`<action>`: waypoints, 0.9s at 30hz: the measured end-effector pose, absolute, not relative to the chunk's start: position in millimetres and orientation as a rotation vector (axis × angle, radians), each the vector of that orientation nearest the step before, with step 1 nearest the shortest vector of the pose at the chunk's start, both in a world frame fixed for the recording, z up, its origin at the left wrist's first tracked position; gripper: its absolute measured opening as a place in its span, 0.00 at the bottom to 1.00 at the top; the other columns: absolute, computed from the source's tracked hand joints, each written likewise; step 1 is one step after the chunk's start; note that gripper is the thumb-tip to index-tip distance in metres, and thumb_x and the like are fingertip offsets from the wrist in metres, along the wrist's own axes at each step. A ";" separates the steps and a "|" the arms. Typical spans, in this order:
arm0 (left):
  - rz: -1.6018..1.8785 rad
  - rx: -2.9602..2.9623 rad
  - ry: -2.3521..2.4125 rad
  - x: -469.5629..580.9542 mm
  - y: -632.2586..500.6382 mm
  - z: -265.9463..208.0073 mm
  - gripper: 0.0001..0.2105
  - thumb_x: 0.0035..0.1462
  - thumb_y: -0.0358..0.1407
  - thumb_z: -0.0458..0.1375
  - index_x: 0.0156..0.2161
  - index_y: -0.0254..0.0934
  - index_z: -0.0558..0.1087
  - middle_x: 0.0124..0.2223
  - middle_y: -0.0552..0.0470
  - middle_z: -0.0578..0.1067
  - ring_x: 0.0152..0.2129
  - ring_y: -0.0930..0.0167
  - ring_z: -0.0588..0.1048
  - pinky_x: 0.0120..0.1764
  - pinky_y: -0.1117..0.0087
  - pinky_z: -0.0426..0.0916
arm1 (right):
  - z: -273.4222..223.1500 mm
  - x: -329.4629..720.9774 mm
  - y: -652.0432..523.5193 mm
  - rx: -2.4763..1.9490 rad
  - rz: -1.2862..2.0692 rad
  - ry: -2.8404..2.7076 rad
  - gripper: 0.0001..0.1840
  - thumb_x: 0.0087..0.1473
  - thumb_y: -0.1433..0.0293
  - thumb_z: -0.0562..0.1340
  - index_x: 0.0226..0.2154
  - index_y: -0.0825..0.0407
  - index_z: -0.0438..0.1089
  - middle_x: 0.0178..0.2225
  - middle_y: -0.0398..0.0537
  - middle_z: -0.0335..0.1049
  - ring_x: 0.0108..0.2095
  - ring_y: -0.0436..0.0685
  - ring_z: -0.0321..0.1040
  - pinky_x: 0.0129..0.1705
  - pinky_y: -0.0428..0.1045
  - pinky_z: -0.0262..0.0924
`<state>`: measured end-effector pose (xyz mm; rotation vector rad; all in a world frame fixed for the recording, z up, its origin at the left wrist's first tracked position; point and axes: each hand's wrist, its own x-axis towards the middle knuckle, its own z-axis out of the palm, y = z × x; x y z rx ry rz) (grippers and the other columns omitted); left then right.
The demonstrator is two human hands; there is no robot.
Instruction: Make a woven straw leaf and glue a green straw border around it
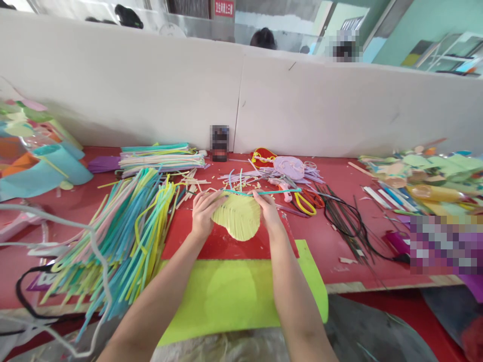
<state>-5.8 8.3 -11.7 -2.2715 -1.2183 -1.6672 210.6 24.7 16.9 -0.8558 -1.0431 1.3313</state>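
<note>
Above a red board (222, 246), a pale yellow, finely ribbed rounded piece (238, 217) is held between my two hands. A thin teal pipe cleaner (281, 191) runs across its top edge and sticks out to the right. My left hand (206, 212) is closed at the piece's upper left edge, fingers pinching there near the strip's left end. On the other side, my right hand (266, 205) pinches the teal pipe cleaner at the piece's upper right corner. The fingertips partly hide both grips.
Left lies a big heap of coloured pipe cleaners (124, 236). Yellow-handled scissors (305, 203), dark thin rods (345, 226) and a purple oval piece (290, 167) lie ahead and right. A lime-green sheet (226, 301) hangs at the front; a white partition (158, 95) stands behind.
</note>
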 end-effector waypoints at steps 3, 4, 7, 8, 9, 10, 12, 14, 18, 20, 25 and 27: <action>-1.672 -2.348 -1.235 -5.3 11.7 -12.8 0.14 0.65 0.32 0.51 0.48 0.45 0.77 0.53 0.48 0.77 0.48 0.65 0.74 0.56 0.54 0.61 | 21.5 211.8 21.9 -0.819 1.342 -1.092 0.12 0.52 0.56 0.65 0.29 0.47 0.74 0.34 0.41 0.78 0.41 0.59 0.74 0.42 0.51 0.65; -1.665 -2.380 -1.233 -5.0 12.7 -12.9 0.13 0.65 0.32 0.51 0.47 0.45 0.78 0.52 0.48 0.77 0.48 0.65 0.74 0.56 0.54 0.61 | 22.5 212.4 21.5 -0.806 1.342 -1.099 0.12 0.53 0.56 0.65 0.29 0.47 0.74 0.34 0.42 0.78 0.42 0.59 0.74 0.43 0.51 0.65; -1.676 -2.423 -1.222 -4.1 14.0 -12.2 0.13 0.65 0.32 0.52 0.47 0.45 0.78 0.52 0.49 0.77 0.49 0.66 0.74 0.57 0.54 0.61 | 23.2 213.9 21.3 -0.802 1.354 -1.083 0.12 0.54 0.56 0.64 0.29 0.47 0.74 0.33 0.42 0.78 0.41 0.59 0.74 0.43 0.51 0.65; -1.693 -2.420 -1.219 -3.9 13.8 -11.6 0.13 0.65 0.32 0.52 0.47 0.45 0.77 0.52 0.49 0.77 0.48 0.66 0.74 0.57 0.54 0.61 | 22.9 214.0 21.3 -0.810 1.367 -1.068 0.13 0.54 0.55 0.64 0.29 0.47 0.74 0.33 0.42 0.78 0.41 0.59 0.74 0.43 0.52 0.65; -1.714 -2.413 -1.218 -3.7 13.5 -10.8 0.13 0.64 0.31 0.53 0.47 0.45 0.78 0.52 0.49 0.77 0.48 0.66 0.74 0.57 0.54 0.61 | 22.6 213.9 21.2 -0.820 1.385 -1.053 0.14 0.53 0.54 0.64 0.30 0.47 0.74 0.34 0.43 0.78 0.41 0.59 0.74 0.43 0.52 0.65; -1.734 -2.405 -1.219 -3.6 13.1 -10.0 0.13 0.64 0.31 0.53 0.47 0.44 0.78 0.52 0.49 0.77 0.48 0.67 0.74 0.57 0.55 0.61 | 22.4 213.6 20.9 -0.830 1.403 -1.040 0.15 0.53 0.53 0.64 0.30 0.47 0.73 0.35 0.43 0.78 0.41 0.59 0.74 0.43 0.52 0.65; -1.755 -2.399 -1.243 -3.3 12.2 -8.1 0.12 0.63 0.31 0.54 0.46 0.43 0.78 0.51 0.49 0.77 0.48 0.67 0.74 0.57 0.55 0.61 | 22.5 212.5 20.2 -0.839 1.437 -1.027 0.18 0.51 0.50 0.64 0.30 0.47 0.73 0.36 0.45 0.78 0.42 0.60 0.74 0.43 0.53 0.66; -1.758 -2.400 -1.279 -2.8 11.5 -6.5 0.11 0.63 0.32 0.54 0.45 0.42 0.78 0.51 0.48 0.78 0.48 0.66 0.75 0.57 0.55 0.61 | 23.1 211.5 19.4 -0.841 1.447 -1.027 0.19 0.50 0.49 0.64 0.30 0.48 0.73 0.37 0.45 0.78 0.42 0.60 0.74 0.43 0.53 0.66; -1.815 -2.400 -1.276 -1.2 10.4 -4.8 0.11 0.63 0.31 0.54 0.44 0.41 0.78 0.50 0.48 0.78 0.48 0.66 0.75 0.57 0.55 0.62 | 24.6 210.4 18.7 -0.861 1.425 -1.052 0.21 0.50 0.47 0.63 0.31 0.47 0.73 0.37 0.46 0.78 0.42 0.60 0.74 0.43 0.53 0.66; -1.841 -2.398 -1.284 -0.5 10.2 -4.6 0.11 0.62 0.31 0.55 0.44 0.41 0.78 0.50 0.47 0.78 0.47 0.66 0.75 0.57 0.55 0.62 | 24.8 210.2 19.0 -0.901 1.398 -1.067 0.23 0.49 0.45 0.63 0.32 0.47 0.73 0.36 0.46 0.79 0.41 0.61 0.74 0.42 0.53 0.66; -1.899 -2.383 -1.382 0.5 10.6 -4.7 0.11 0.61 0.31 0.56 0.44 0.41 0.79 0.50 0.47 0.78 0.48 0.65 0.75 0.57 0.55 0.62 | 23.7 208.1 21.1 -0.962 1.298 -1.139 0.24 0.47 0.45 0.64 0.33 0.47 0.75 0.36 0.47 0.79 0.42 0.62 0.74 0.39 0.52 0.66; -1.953 -2.372 -1.417 1.0 10.5 -4.5 0.12 0.60 0.30 0.56 0.45 0.41 0.79 0.49 0.47 0.78 0.47 0.65 0.75 0.55 0.56 0.64 | 23.4 206.8 21.3 -0.966 1.256 -1.147 0.24 0.47 0.45 0.64 0.32 0.48 0.76 0.36 0.47 0.79 0.42 0.62 0.74 0.39 0.52 0.66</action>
